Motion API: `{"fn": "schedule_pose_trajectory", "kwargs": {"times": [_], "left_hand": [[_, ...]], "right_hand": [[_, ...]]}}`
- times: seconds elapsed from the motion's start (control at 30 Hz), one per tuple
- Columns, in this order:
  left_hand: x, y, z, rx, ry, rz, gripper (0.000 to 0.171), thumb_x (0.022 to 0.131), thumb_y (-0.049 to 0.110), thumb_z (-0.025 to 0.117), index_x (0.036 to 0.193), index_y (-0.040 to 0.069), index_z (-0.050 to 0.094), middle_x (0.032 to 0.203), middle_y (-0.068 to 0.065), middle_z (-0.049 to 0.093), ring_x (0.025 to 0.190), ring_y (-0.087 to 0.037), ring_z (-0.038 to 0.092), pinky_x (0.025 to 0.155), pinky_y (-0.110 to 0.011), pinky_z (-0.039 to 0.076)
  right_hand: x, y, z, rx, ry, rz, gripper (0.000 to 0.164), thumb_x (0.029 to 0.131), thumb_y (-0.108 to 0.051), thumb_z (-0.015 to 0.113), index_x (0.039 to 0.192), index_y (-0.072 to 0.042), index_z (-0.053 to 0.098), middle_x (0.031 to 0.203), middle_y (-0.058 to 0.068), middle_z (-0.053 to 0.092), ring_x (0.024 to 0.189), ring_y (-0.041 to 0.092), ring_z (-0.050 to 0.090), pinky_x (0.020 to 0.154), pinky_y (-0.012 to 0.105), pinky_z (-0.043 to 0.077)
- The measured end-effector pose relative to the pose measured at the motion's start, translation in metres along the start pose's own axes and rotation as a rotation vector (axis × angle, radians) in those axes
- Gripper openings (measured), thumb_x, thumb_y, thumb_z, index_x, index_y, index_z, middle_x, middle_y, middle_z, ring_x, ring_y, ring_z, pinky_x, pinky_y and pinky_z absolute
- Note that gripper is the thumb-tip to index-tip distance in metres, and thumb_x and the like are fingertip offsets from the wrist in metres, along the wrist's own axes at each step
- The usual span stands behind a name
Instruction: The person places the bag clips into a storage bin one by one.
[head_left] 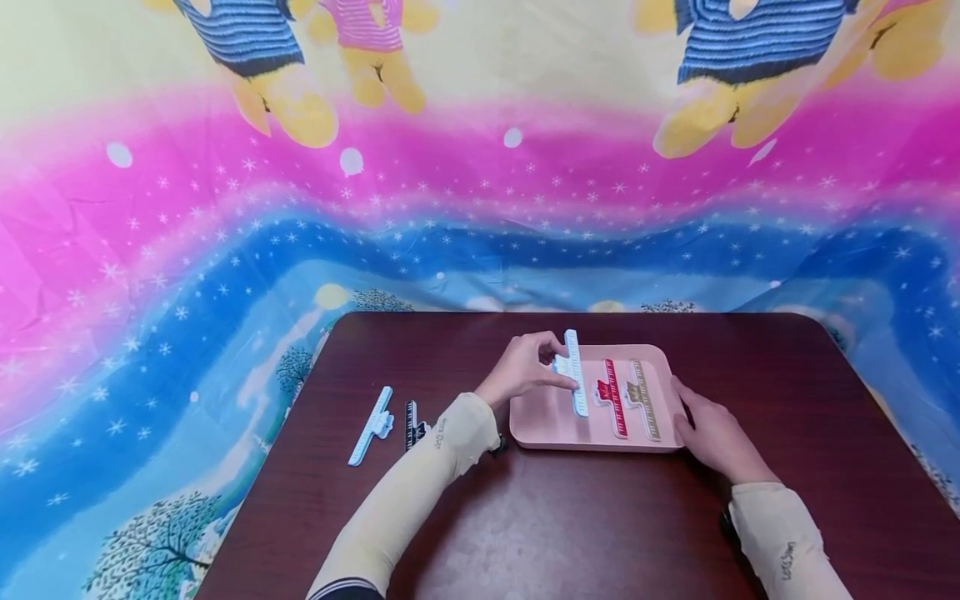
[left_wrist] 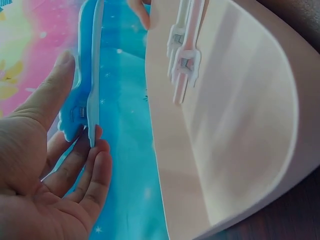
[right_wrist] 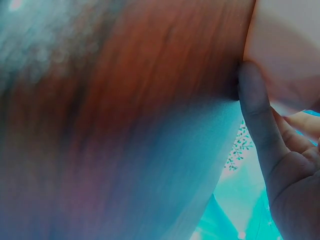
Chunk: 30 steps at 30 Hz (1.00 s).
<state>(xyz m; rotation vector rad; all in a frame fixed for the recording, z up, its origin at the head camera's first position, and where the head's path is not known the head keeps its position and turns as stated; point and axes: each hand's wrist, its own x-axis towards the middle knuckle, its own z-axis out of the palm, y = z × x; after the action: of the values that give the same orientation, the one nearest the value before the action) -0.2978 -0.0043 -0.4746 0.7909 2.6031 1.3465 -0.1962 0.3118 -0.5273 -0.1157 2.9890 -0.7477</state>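
Light blue plastic marks the piano-key page clip pinched by the left hand, its thumb on the near side and its fingers on the far side of the spring lever. The clip hangs just right of the left palm, above the left part of the pink tray; the left wrist view shows it apart from the tray's wall. Its long axis points away from the person, leaning slightly, and runs nearly parallel to 2 clips lying in the tray between the hands: the red piano-key clip, nearer the left hand, and the gold piano-key clip, nearer the right hand. All 3 levers face the left hand. Directly below the held clip, left of the red clip, is a bare strip of tray floor; the left hand is the closer of the 2 to it. The right hand, fingers fairly straight, rests against the tray's outer right side, well apart from the left. Left of the left hand, on the brown table, lie a black piano-key clip, partly hidden by the left sleeve, and a pale blue clip.
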Motion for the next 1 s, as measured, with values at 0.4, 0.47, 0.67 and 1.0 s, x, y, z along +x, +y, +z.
{"fn": "schedule_pose_trajectory", "kwargs": {"times": [0.4,0.47,0.67,1.0], "left_hand": [[0.009,0.005,0.012,0.169,-0.044,-0.018,0.045,0.068,0.042,0.097,0.098,0.024,0.07,0.089,0.013,0.069,0.091,-0.013,0.068,0.083,-0.027,0.047],[0.011,0.006,0.014,0.218,-0.044,-0.032,0.045,0.067,0.047,0.096,0.097,0.027,0.069,0.088,0.016,0.068,0.089,-0.008,0.066,0.086,-0.032,0.044],[0.018,0.006,0.019,0.3,-0.053,-0.068,0.044,0.066,0.051,0.095,0.094,0.028,0.069,0.09,0.017,0.069,0.086,-0.001,0.061,0.09,-0.039,0.043],[0.028,-0.002,0.025,0.33,-0.126,-0.077,0.045,0.068,0.047,0.096,0.094,0.02,0.071,0.091,0.01,0.069,0.087,-0.005,0.059,0.082,-0.022,0.046]], "right_hand": [[0.001,0.002,0.001,-0.003,0.023,-0.022,0.065,0.102,-0.012,0.055,0.158,0.007,0.029,0.152,0.039,0.041,0.134,0.055,0.048,0.108,0.068,0.041],[0.001,0.001,0.001,-0.003,0.018,-0.017,0.065,0.102,-0.013,0.055,0.159,0.006,0.029,0.152,0.039,0.041,0.134,0.055,0.048,0.108,0.068,0.041],[0.002,0.001,0.0,-0.002,0.009,-0.011,0.066,0.102,-0.014,0.055,0.159,0.005,0.028,0.152,0.039,0.041,0.135,0.055,0.047,0.108,0.068,0.04],[-0.001,0.001,0.0,0.001,-0.004,-0.001,0.068,0.103,-0.015,0.056,0.161,0.003,0.025,0.154,0.038,0.039,0.136,0.055,0.046,0.108,0.069,0.04]]}}
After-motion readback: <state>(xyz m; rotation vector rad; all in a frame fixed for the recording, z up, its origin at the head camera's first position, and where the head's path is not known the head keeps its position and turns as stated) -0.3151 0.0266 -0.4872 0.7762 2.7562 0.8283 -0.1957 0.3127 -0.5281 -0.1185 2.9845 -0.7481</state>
